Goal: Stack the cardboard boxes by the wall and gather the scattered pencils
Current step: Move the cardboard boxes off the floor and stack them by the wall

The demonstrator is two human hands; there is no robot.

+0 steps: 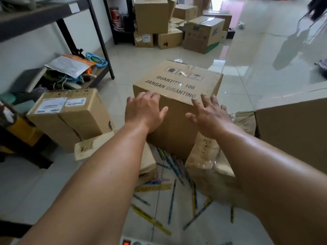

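Observation:
A cardboard box (178, 82) printed "QUANTITY: 100 JANGAN DIBANTING" stands on the tiled floor in front of me. My left hand (145, 110) lies flat against its near left side, fingers straight over the top edge. My right hand (208, 114) reaches to its near right corner with the fingers spread; whether it touches is unclear. Scattered pencils (172, 197) lie on the floor below the box, between my forearms. A labelled box (70, 117) sits at the left, a crumpled box (212, 156) under my right arm, and a large box (292, 131) at the right.
A dark metal shelf (99, 32) with clutter stands against the white wall at the left. A pile of boxes (177, 27) sits at the back. A small flat box (92, 145) lies under my left arm. Glossy open floor (265, 50) spreads to the right.

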